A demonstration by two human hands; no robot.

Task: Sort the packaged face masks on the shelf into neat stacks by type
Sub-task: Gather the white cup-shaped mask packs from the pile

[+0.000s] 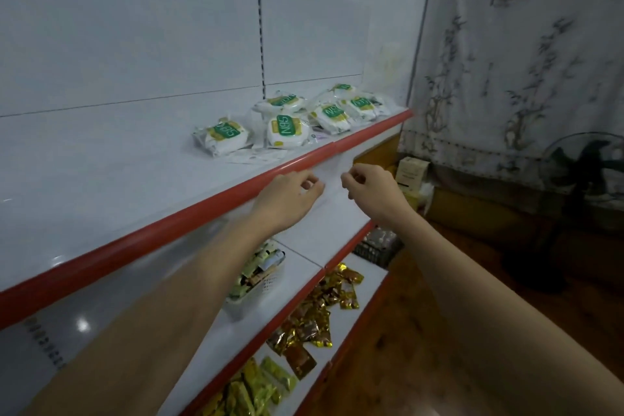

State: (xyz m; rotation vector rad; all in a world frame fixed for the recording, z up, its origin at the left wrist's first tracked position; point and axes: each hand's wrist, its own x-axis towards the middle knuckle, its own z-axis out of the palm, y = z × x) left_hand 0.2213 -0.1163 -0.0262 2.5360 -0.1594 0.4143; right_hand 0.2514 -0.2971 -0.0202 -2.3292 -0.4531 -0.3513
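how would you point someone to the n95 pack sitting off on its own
Find the top shelf with the red front edge. The lone N95 pack lies at the left end of the packs, apart from the heaped cluster to its right.

I see white plastic-wrapped mask packs with green N95 labels (288, 132) lying scattered, unstacked, on the white top shelf with the red front edge (209, 194). One pack (223, 138) lies apart at the left; the far-right ones (351, 106) overlap loosely. Flat, pale packets (256, 156) lie near the edge.
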